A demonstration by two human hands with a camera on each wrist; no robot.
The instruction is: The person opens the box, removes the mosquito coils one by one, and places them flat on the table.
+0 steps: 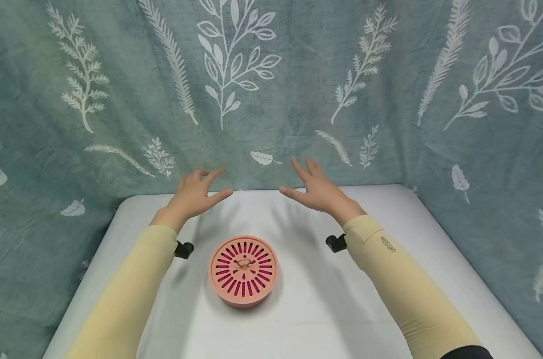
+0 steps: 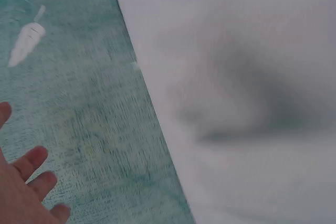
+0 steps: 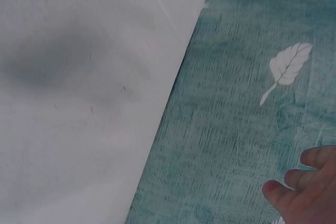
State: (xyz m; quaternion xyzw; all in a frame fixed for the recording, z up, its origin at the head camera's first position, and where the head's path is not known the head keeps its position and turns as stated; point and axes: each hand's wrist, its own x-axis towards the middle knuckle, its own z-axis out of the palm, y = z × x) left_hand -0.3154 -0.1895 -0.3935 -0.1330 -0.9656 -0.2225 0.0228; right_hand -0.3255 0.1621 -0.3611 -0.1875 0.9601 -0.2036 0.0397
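A round pink container (image 1: 243, 271) with a slotted lid sits on the white table, left of centre in the head view. Darker magenta shows through the slots, and a small ring lies at the lid's middle. Beyond it, my left hand (image 1: 195, 194) is raised over the table's far edge, fingers spread, touching nothing. My right hand (image 1: 318, 192) mirrors it on the other side, also raised with fingers apart and holding nothing. The left wrist view catches some fingers of the left hand (image 2: 26, 187); in the right wrist view the right hand (image 3: 304, 187) shows at the lower corner.
The white table (image 1: 307, 309) has rounded far corners. Blue-green cloth (image 1: 271, 99) with white leaf prints hangs behind it and along both sides. Small black wrist cameras are strapped at both sleeves. Shadows of both arms fall across the tabletop.
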